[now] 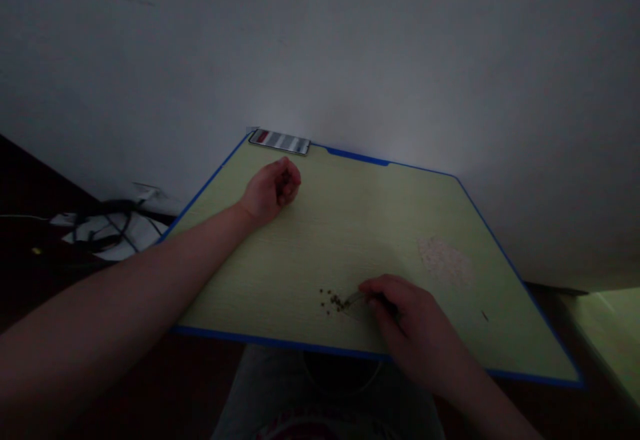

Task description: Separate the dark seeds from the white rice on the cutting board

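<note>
My left hand [273, 190] rests on the tabletop near its far left part, palm up, with its fingers curled inward. Something small and dark shows in the palm, too dim to name. Close to the near edge, my right hand [413, 320] is closed around what look like thin tweezers [356, 297], mostly hidden by the fingers. Their tip points left, at a loose cluster of small dark brown grains [336, 302] on the table. Some grains lie apart from the cluster.
The pale yellow folding table [310, 247] has a blue rim and stands against a grey wall. At the far left corner lies a phone [280, 141]. A pale patch of fine bits [445, 262] and a thin dark sliver [485, 316] are on the right. Black cables [107, 227] lie left of the table.
</note>
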The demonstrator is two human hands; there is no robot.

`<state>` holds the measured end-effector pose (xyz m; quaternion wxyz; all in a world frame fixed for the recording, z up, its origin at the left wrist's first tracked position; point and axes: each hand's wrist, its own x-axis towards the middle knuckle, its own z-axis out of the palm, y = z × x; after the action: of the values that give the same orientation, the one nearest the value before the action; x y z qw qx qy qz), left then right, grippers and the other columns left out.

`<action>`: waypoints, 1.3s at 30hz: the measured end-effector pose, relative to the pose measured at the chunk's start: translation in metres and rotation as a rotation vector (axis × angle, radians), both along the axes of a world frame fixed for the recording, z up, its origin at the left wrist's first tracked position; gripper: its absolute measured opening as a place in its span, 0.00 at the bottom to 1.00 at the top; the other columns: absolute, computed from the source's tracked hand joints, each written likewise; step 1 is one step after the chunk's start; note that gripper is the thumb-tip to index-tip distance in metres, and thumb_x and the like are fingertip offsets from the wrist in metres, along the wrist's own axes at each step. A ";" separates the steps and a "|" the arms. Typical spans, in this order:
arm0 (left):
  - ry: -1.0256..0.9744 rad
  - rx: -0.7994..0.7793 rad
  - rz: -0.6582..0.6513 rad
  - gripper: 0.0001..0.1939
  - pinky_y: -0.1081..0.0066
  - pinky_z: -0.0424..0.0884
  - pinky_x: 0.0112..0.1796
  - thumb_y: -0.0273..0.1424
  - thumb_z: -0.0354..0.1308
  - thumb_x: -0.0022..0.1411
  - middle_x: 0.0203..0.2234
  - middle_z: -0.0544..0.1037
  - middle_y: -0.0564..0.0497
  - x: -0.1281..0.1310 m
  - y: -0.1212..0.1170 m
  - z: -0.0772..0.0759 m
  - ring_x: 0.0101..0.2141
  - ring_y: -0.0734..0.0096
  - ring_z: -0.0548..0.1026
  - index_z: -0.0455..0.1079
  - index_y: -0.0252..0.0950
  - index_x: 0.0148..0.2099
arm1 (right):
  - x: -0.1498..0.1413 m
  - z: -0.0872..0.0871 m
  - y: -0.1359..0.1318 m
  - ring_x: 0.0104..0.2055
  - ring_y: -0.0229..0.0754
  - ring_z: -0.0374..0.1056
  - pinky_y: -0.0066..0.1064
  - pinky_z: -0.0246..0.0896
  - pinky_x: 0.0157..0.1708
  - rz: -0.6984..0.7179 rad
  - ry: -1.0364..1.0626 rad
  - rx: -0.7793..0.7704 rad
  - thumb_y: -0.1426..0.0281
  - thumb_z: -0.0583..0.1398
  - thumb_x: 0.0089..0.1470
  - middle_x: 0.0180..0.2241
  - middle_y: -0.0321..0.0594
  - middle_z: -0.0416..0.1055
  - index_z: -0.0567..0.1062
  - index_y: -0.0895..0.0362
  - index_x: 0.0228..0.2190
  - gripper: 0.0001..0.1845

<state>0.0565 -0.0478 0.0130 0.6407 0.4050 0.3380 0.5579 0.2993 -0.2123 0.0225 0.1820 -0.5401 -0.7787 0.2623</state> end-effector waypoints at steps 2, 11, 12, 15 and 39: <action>0.004 0.005 0.004 0.23 0.77 0.47 0.14 0.40 0.46 0.65 0.10 0.56 0.57 0.000 0.000 -0.001 0.11 0.81 0.53 0.64 0.35 0.21 | -0.001 0.000 0.001 0.39 0.43 0.72 0.37 0.67 0.40 0.005 0.001 0.007 0.75 0.52 0.60 0.37 0.44 0.76 0.75 0.57 0.40 0.13; 0.002 0.018 -0.004 0.23 0.77 0.46 0.14 0.42 0.47 0.65 0.10 0.56 0.57 0.000 0.001 -0.002 0.11 0.82 0.53 0.64 0.35 0.22 | -0.007 0.000 0.000 0.39 0.43 0.73 0.36 0.68 0.40 0.047 0.022 -0.004 0.76 0.52 0.59 0.37 0.43 0.76 0.76 0.56 0.40 0.13; 0.001 0.015 -0.006 0.23 0.77 0.46 0.14 0.41 0.47 0.65 0.10 0.56 0.57 0.000 0.000 -0.001 0.11 0.82 0.53 0.64 0.35 0.22 | -0.009 0.000 0.000 0.39 0.43 0.73 0.37 0.68 0.41 0.047 0.021 -0.005 0.76 0.52 0.59 0.37 0.43 0.76 0.76 0.56 0.40 0.13; -0.003 0.006 -0.008 0.23 0.76 0.46 0.14 0.40 0.45 0.66 0.10 0.56 0.57 0.001 0.000 0.000 0.11 0.81 0.53 0.64 0.35 0.22 | -0.013 -0.001 -0.001 0.40 0.44 0.73 0.37 0.68 0.42 0.050 0.027 -0.002 0.77 0.52 0.59 0.38 0.44 0.77 0.76 0.57 0.40 0.14; 0.005 0.023 -0.006 0.23 0.77 0.47 0.14 0.42 0.48 0.64 0.10 0.56 0.57 -0.001 0.001 -0.002 0.11 0.82 0.53 0.64 0.35 0.22 | 0.026 -0.002 0.003 0.37 0.45 0.75 0.37 0.71 0.37 -0.143 -0.049 0.116 0.71 0.53 0.59 0.37 0.43 0.79 0.77 0.56 0.40 0.13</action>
<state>0.0558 -0.0464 0.0105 0.6366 0.4148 0.3320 0.5590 0.3257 -0.2090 0.0210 0.2121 -0.5893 -0.7562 0.1895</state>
